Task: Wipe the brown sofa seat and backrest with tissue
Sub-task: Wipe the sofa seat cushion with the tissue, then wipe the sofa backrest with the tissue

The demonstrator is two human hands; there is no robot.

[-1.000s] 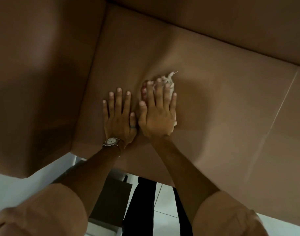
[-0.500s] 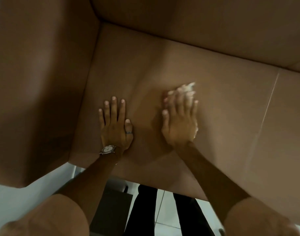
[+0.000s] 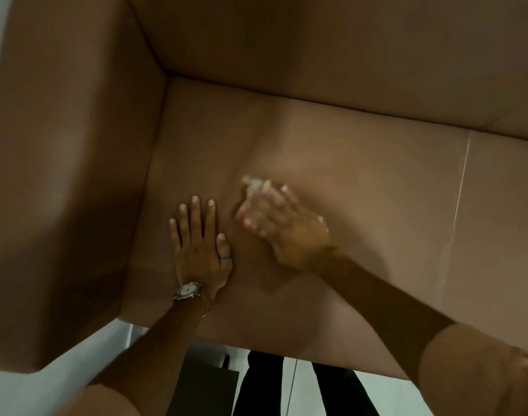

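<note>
Two bare hands are down on the brown sofa seat [image 3: 361,205], which fills the middle of the frame, with the armrest [image 3: 61,175] rising along the left side and the backrest [image 3: 316,55] across the top. At centre-left, the left hand [image 3: 201,250] lies flat, palm down, fingers straight and slightly spread, holding nothing; a wristwatch [image 3: 188,290] sits at the wrist and a ring [image 3: 224,256] on the thumb. Just to its right, close but apart from it, the right hand [image 3: 282,226] is blurred with motion, its fingers extended and pressed down over the tissue [image 3: 252,183]. White scraps of that crumpled tissue peek out past the fingertips toward the upper left of the hand and again at its right edge, so the wad looks trapped between palm and cushion rather than pinched. By my reading, the seat-wiping step is in hand, near the armrest end of the cushion, with the left hand serving as a brace. A pale seam [image 3: 460,199] runs down the cushion at the right of the frame; the leather around it, and the backrest, show no sign either way of having been wiped. Next, the right hand probably needs to keep steady downward pressure while sweeping across the seat, then lift to work the backrest, keeping the thin tissue from bunching or tearing.
</note>
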